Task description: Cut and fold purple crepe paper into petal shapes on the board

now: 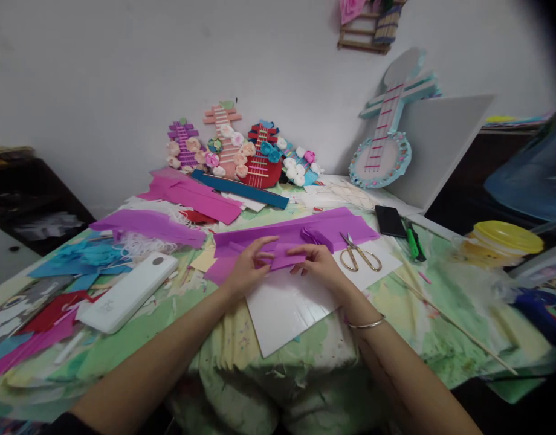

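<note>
Between my two hands is a small piece of purple crepe paper (284, 257), its ends pinched in my fingers. My left hand (251, 266) grips its left end, thumb and fingers closed on it. At the other end, my right hand (318, 264) pinches the paper, with a bracelet on that wrist. Beneath and behind lies a larger purple sheet (350, 222), partly over a white board (291, 308). A folded purple strip (318, 237) rests just beyond my right hand. Gold-handled scissors (358, 251) lie to its right, blades partly apart.
Paper-flower-trimmed model instruments (260, 160) lean on the wall, with a larger pale-blue one (382, 145) at right. A white power bank (128, 293) lies left. Rightward are a black phone (390, 222), a green cutter (413, 241), a thin stick (459, 323) and a yellow-lidded tub (507, 237).
</note>
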A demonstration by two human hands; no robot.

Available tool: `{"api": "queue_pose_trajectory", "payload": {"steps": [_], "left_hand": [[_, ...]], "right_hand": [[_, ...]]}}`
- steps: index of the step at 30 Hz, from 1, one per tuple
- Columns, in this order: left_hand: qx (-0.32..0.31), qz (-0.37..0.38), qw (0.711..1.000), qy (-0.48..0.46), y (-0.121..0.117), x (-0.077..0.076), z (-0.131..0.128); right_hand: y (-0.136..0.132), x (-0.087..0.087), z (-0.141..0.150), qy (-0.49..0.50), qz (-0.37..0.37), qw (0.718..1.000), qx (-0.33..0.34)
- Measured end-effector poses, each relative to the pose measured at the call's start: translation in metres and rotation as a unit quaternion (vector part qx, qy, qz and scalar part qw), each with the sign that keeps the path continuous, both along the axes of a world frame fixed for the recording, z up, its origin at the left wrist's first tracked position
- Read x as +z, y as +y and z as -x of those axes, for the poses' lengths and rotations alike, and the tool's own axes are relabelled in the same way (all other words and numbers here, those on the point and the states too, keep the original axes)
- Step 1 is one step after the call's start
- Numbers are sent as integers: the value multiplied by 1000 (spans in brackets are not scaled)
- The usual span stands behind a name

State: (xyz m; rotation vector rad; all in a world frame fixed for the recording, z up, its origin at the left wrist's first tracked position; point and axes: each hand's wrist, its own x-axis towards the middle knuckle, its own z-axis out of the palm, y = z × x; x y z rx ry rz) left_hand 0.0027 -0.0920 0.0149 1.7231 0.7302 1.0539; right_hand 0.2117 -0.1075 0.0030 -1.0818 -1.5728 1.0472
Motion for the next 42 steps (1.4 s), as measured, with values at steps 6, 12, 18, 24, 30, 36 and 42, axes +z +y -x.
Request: {"api": "queue_pose_trajectory", "payload": {"steps": [6,12,18,24,30,36,42], "left_hand": [[4,-163,982,90,2,1,4],[57,-166,974,140,6,-3,5],[42,-156,966,201,8,-6,3],[6,-139,963,229,10,-3,5],[-58,-103,966,229,12,2,11],[-95,-72,962,246,14,7,17],[-103,-72,960,248,13,11,19]], "right_hand": [[1,-6,1,23,-28,998,57],[8,-10,-4,-71,-59,995,26],[3,-4,-10,-206,-114,971,-34],[0,1,-8,-268,-132,954,-1],[0,2,-7,-237,-126,963,30],[-1,-1,-9,-216,-88,972,16],[-4,3,-11,-201,-85,975,45]]}}
